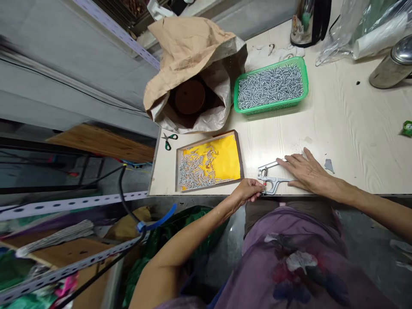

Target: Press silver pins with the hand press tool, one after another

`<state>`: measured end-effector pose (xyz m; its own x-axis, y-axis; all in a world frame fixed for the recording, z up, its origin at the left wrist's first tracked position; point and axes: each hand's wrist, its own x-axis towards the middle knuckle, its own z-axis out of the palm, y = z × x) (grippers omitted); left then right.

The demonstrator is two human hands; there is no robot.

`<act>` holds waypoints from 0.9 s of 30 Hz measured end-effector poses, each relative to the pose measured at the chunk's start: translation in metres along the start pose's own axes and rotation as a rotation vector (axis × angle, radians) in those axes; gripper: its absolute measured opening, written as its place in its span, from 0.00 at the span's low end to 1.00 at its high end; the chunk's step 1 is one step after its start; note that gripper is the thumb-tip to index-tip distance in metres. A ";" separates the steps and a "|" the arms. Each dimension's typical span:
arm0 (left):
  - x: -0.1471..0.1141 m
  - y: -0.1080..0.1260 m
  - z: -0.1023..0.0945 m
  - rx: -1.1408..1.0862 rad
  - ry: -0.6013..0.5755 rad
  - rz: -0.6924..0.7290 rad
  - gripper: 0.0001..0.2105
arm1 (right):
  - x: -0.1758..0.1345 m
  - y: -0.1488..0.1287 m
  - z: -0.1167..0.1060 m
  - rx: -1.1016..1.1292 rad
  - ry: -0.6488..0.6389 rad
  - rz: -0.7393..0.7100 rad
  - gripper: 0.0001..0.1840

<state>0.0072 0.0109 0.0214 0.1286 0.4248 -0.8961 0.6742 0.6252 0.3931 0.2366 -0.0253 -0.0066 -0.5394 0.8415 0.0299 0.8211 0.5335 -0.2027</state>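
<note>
A pair of silver snap-fastener pliers [273, 182] with a spring and a red part at its jaw lies at the table's front edge. My right hand [302, 174] grips its two spread handles, fingers over the upper one and thumb by the lower one. At the jaw end, my left hand [248, 190] is closed in a pinch; whatever is between its fingertips is too small to make out. Just left of the pliers sits a shallow tray [240, 156] with a yellow lining [227, 156] and many small silver metal pieces [195, 171].
A green basket [272, 107] full of small silver pieces stands behind. Left of it is an open paper sack [189, 47]. Green-handled scissors [168, 141] lie near the left edge. A kettle [309, 23], a metal flask [391, 64] and plastic bags [370, 32] stand at the back right.
</note>
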 end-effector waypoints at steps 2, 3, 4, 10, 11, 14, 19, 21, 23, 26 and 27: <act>-0.001 -0.005 0.000 0.101 0.031 0.053 0.09 | -0.001 -0.002 0.004 0.014 0.024 0.002 0.35; -0.003 -0.009 0.001 0.180 0.085 0.117 0.09 | -0.001 -0.003 0.005 0.023 0.038 0.002 0.35; -0.004 -0.012 0.002 0.272 0.169 0.210 0.09 | -0.002 -0.005 0.007 0.034 0.054 0.002 0.35; 0.003 -0.009 0.026 0.770 0.473 1.002 0.13 | -0.005 -0.010 0.011 0.173 0.128 0.004 0.36; 0.009 -0.003 0.030 0.822 0.438 1.099 0.17 | -0.006 -0.009 0.011 0.204 0.142 0.005 0.37; 0.027 0.014 0.036 0.920 0.313 1.249 0.27 | -0.011 -0.004 0.009 0.250 0.157 0.013 0.41; 0.040 0.024 0.033 1.009 0.241 1.223 0.34 | -0.024 0.006 0.004 0.189 0.069 0.144 0.42; 0.038 0.027 0.034 1.048 0.245 1.176 0.34 | -0.028 0.006 0.001 0.195 0.051 0.171 0.35; 0.034 0.031 0.037 1.084 0.238 1.143 0.31 | -0.029 0.004 -0.002 0.211 0.054 0.165 0.28; 0.033 0.038 0.039 1.115 0.214 1.142 0.24 | -0.029 0.002 -0.002 0.197 0.078 0.177 0.22; 0.033 0.039 0.039 1.120 0.210 1.144 0.23 | -0.028 0.002 -0.002 0.182 0.083 0.183 0.20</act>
<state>0.0666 0.0238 -0.0011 0.8783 0.4453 -0.1741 0.4772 -0.7940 0.3767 0.2539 -0.0475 -0.0059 -0.3615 0.9307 0.0556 0.8525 0.3541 -0.3845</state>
